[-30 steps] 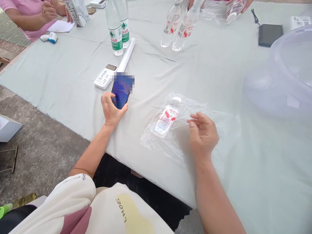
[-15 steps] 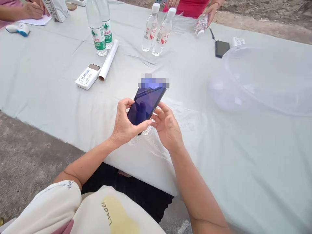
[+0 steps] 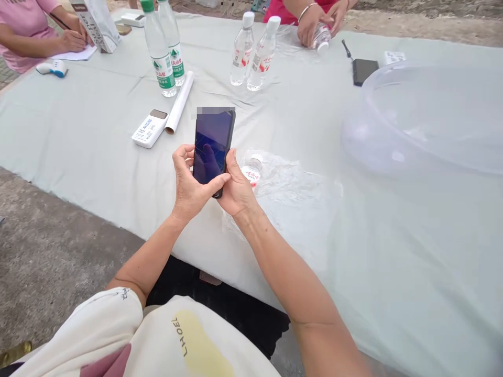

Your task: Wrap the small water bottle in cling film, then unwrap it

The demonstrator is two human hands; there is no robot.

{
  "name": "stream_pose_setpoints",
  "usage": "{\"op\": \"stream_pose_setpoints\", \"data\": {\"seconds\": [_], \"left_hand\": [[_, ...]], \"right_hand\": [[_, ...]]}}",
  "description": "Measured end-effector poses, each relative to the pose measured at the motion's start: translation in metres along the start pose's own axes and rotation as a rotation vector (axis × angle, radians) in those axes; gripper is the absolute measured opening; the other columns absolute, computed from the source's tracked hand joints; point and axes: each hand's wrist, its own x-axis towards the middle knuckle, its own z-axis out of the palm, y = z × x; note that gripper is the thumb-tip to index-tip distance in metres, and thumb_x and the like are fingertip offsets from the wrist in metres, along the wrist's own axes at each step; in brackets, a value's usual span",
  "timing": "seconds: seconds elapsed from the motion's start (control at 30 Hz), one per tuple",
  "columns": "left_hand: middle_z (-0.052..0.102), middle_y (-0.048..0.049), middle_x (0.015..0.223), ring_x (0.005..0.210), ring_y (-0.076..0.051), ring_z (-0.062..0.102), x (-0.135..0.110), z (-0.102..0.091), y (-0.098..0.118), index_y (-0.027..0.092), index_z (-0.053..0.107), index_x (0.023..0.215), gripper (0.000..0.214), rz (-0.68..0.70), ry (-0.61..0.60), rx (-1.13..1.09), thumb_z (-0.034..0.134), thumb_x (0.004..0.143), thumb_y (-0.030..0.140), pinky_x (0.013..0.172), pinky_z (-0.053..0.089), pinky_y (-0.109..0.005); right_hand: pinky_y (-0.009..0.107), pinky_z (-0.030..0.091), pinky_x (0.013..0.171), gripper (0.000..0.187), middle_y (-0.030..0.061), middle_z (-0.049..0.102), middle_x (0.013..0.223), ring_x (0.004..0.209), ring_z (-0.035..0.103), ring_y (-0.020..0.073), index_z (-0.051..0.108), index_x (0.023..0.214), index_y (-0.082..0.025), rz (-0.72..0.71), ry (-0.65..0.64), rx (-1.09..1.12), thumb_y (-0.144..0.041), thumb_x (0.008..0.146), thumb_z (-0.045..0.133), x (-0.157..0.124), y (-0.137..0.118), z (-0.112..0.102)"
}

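A black smartphone [image 3: 212, 149] with a dark, reflective screen stands tilted up between my two hands. My left hand [image 3: 192, 180] is closed around its left side and lower edge, the thumb lying across the bottom. Along the phone's right edge my right hand [image 3: 238, 188] grips it, thumb up and the other fingers hidden behind. Just past my right hand a small clear water bottle [image 3: 251, 172] with a red-and-white label lies on a crumpled sheet of clear plastic [image 3: 298, 193]; its lower part is hidden by the hand.
Beyond the phone are a white power bank [image 3: 150, 129], a white roll [image 3: 181, 102], green-capped bottles [image 3: 162, 68] and white-capped bottles [image 3: 261, 57]. A large clear basin [image 3: 428, 125] stands right, near a black box [image 3: 364, 71]. Two people sit across the cloth-covered table [image 3: 393, 251].
The phone has moved left and turned more upright. My right hand has closed onto its edge, uncovering the bottle. Across the table, a person's second hand has come to the bottle there.
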Motion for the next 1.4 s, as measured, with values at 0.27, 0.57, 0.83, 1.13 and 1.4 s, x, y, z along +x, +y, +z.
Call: {"op": "stream_pose_setpoints", "data": {"seconds": [0.27,0.57,0.83,1.13,1.4], "left_hand": [[0.07,-0.0076,0.105,0.113,-0.025,0.064,0.013,-0.038,-0.013,0.022,0.066,0.113,0.043,-0.352,-0.145,-0.503,0.052,0.093,0.057,0.093,0.053,-0.035],[0.073,-0.0053,0.106,0.116,-0.023,0.064,0.012,-0.036,-0.012,0.02,0.071,0.1,0.031,-0.543,-0.052,-0.629,0.044,0.098,0.034,0.099,0.051,-0.035],[0.072,-0.0063,0.102,0.112,-0.024,0.066,0.012,-0.039,-0.02,0.018,0.069,0.088,0.024,-0.481,0.004,-0.595,0.05,0.093,0.031,0.097,0.052,-0.037],[0.068,-0.003,0.084,0.094,-0.018,0.069,0.06,-0.056,-0.048,0.017,0.061,0.077,0.013,-0.475,0.257,-0.616,0.056,0.09,0.02,0.086,0.055,-0.029],[0.069,-0.007,0.091,0.097,-0.017,0.069,0.172,-0.096,-0.055,0.019,0.055,0.113,0.024,-0.531,0.64,-0.845,0.042,0.096,0.01,0.09,0.057,-0.032]], "right_hand": [[0.042,0.055,0.099,0.046,0.0023,0.075,0.109,0.117,0.064,0.0241,0.071,0.103,-0.027,0.141,0.012,0.126,-0.067,0.089,0.055,0.01,0.031,-0.011],[0.04,0.054,0.099,0.041,0.0024,0.075,0.106,0.117,0.064,0.0233,0.072,0.102,-0.026,0.124,0.058,0.024,-0.063,0.088,0.059,0.013,0.035,-0.013],[0.039,0.053,0.098,0.045,0.0009,0.072,0.108,0.117,0.062,0.0235,0.07,0.098,-0.027,0.077,0.083,-0.031,-0.068,0.082,0.062,0.015,0.042,-0.016],[0.036,0.044,0.108,0.047,-0.0023,0.051,0.147,0.135,0.049,0.0183,0.059,0.129,-0.039,-0.095,0.188,-0.383,-0.052,0.085,0.07,-0.038,-0.006,0.005],[0.026,0.051,0.069,0.035,0.0009,0.068,0.105,0.08,0.064,0.0123,0.072,0.105,-0.033,-0.162,0.485,-0.426,-0.042,0.073,0.081,-0.096,-0.042,-0.055]]}}
